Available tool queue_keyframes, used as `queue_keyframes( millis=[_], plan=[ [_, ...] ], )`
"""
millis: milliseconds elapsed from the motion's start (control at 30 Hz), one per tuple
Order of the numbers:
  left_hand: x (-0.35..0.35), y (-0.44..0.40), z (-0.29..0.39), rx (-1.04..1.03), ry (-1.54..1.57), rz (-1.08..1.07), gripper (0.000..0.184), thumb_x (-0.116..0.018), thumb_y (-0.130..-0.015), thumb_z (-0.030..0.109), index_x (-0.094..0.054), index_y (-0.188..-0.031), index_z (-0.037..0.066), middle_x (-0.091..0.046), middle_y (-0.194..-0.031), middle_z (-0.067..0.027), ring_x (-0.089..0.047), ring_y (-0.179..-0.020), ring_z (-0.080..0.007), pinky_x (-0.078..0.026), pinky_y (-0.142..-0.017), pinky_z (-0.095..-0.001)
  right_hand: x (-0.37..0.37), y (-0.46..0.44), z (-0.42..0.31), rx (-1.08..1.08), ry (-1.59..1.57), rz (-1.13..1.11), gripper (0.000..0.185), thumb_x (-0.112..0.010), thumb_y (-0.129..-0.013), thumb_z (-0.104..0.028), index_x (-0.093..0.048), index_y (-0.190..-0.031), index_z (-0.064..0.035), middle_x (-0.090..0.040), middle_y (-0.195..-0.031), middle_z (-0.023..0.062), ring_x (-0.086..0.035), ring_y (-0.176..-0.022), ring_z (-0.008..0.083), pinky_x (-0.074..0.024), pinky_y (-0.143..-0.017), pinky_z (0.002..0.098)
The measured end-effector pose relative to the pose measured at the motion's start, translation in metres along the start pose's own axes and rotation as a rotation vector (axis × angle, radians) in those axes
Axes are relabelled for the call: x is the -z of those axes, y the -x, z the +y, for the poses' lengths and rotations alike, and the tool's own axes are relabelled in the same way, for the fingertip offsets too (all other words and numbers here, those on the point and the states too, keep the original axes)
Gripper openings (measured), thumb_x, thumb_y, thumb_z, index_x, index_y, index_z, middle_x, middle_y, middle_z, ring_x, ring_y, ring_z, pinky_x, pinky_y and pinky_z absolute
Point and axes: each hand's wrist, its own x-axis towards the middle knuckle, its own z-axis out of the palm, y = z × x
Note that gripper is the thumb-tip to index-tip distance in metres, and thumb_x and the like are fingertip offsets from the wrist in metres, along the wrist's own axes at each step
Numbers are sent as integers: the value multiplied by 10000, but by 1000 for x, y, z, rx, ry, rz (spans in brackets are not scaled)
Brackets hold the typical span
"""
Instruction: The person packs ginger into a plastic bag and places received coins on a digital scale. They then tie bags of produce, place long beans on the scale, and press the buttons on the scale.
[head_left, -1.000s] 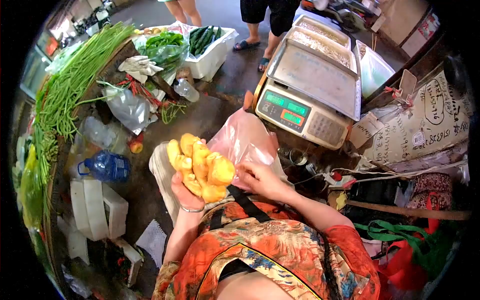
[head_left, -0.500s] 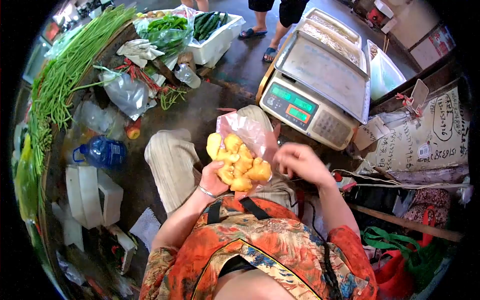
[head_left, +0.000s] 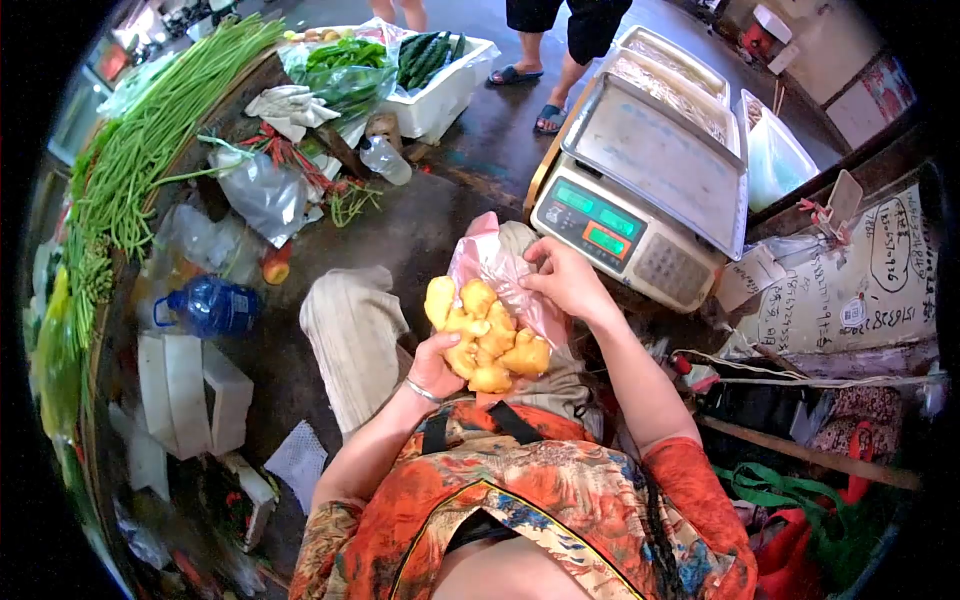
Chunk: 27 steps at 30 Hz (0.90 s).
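Note:
A large knobbly piece of yellow ginger [head_left: 492, 342] lies over my lap. My left hand [head_left: 437, 368] grips it at the near left side, thumb on top and the other fingers hidden beneath. Behind and under the ginger spreads a thin pink plastic bag [head_left: 478, 252], partly covered by it. At the bag's right edge, my right hand [head_left: 568, 284] is closed in a pinch on the plastic, just beyond the ginger's upper right.
A digital scale [head_left: 640, 215] with a metal tray stands ahead on the right. Long green stalks [head_left: 150, 150] line the left side. A white foam box [head_left: 440, 105] holds cucumbers, and a blue bottle [head_left: 212, 305] lies left of my knee. A person in sandals [head_left: 550, 118] stands beyond.
My right hand has moved up and left onto the pink bag from the ginger's right side. The bag's top stands higher. My left hand still holds the ginger.

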Motion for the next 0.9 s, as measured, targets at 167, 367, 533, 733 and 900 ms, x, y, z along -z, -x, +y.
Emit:
queue_keyframes(
  millis=[167,367,533,733,900],
  plan=[
    [1,-1,0,-16,9,-34,672,-634,-792,182,-394,-1396,7,-550,-1319,-169,-540,-1230,-332,-393,-1092,-458,9,1,9,-169,-310,-260,167,-728,-806,-84,-628,-928,-30,-613,-734,2,-546,-634,72,-427,-533,239],
    [0,3,1,-3,25,-70,678,-625,-805,184,-377,-1410,7,-540,-1338,-176,-527,-1247,-330,-384,-1098,-455,2,9,1,-49,-426,-188,105,-718,-825,-85,-621,-836,-45,-608,-757,-28,-527,-682,49,-419,-580,216],
    [-10,14,6,-58,-2,-95,690,-592,-818,234,-361,-1426,2,-515,-1374,-200,-501,-1276,-352,-357,-1117,-463,-4,9,8,-125,-381,-174,154,-730,-855,-117,-604,-783,-65,-597,-724,-36,-501,-623,38,-391,-531,212],
    [-24,31,24,-210,28,-91,771,-599,-765,348,-385,-1423,7,-481,-1409,-216,-477,-1299,-378,-332,-1132,-483,-5,29,-10,-52,-356,-118,146,-729,-851,-121,-621,-784,-49,-582,-685,-45,-482,-600,31,-376,-513,216],
    [-55,39,30,-200,-21,-181,807,-589,-761,362,-351,-1454,25,-404,-1478,-231,-430,-1340,-390,-313,-1142,-498,-10,46,-20,129,-219,-108,106,-702,-844,-93,-639,-848,-7,-615,-734,-14,-537,-728,59,-472,-667,262]
  ],
)
